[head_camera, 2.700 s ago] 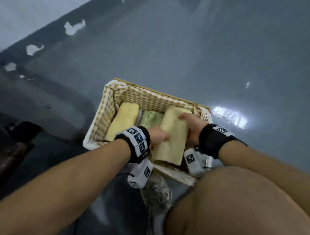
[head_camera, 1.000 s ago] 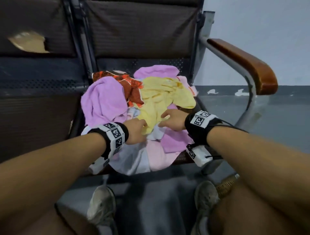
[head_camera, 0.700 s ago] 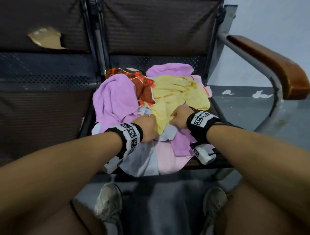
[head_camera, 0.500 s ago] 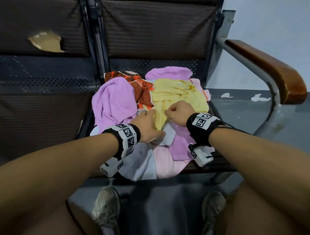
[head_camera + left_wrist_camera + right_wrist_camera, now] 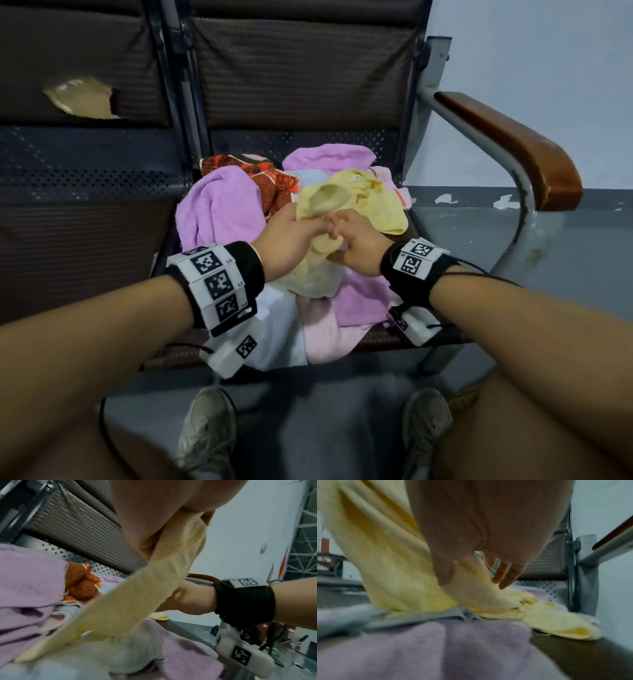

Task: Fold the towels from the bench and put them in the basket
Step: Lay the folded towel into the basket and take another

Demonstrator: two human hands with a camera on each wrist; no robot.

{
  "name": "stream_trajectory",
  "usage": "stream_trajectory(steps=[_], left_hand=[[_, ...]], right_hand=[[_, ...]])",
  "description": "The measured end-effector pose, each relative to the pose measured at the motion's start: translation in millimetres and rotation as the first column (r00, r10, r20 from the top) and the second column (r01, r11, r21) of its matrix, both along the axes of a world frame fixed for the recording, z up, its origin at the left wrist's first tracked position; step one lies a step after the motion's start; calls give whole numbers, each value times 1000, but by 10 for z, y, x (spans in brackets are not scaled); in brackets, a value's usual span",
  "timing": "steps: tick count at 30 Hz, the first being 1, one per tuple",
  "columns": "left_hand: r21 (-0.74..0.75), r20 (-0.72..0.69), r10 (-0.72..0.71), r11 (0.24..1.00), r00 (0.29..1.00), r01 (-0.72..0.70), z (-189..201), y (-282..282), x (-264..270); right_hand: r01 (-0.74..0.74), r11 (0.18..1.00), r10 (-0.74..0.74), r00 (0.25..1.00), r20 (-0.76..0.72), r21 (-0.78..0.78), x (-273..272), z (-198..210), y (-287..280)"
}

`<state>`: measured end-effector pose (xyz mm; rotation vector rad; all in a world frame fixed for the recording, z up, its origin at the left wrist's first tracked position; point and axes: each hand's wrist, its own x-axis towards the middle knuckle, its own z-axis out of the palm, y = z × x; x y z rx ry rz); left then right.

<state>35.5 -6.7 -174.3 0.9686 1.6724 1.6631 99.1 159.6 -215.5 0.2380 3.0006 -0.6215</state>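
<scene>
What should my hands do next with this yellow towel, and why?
Probably lift it a bit higher and draw your hands apart. Both the left hand and right hand pinch the yellow towel close together, and most of it still lies bunched on the pile, so it can't be folded yet.

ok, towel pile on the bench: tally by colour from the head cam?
Visible patches only; the pile hides more.
yellow towel: 1
lilac towels: 3
orange patterned towel: 1
pale pink towel: 1
white towel: 1
Total: at least 7
</scene>
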Motion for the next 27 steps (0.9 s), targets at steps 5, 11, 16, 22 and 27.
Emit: stream_trajectory(steps=[5,11,16,22,27], left_hand=[[-300,-263,205,911,943,-282,-71,-145,-247],[-522,-562,-35,789,826,-322,-288,-252,-427],[-526,-585,-255,842,770,-120,-284,-38,-121],[-356,-615,-142,928,776,-112,-184,36,-58],[-383,-694,-120,896,710,-223,-141,-36,-144]], right_hand=[[220,945,-207,975,-77,242,20,96,267],[211,977,-212,951,-223,-30,82,222,93],[-50,967,10,987,-160,-250,185,343,-156],[92,992,-102,988,118,86,313,325,200],[124,936,-183,971,156,330,325,209,371]])
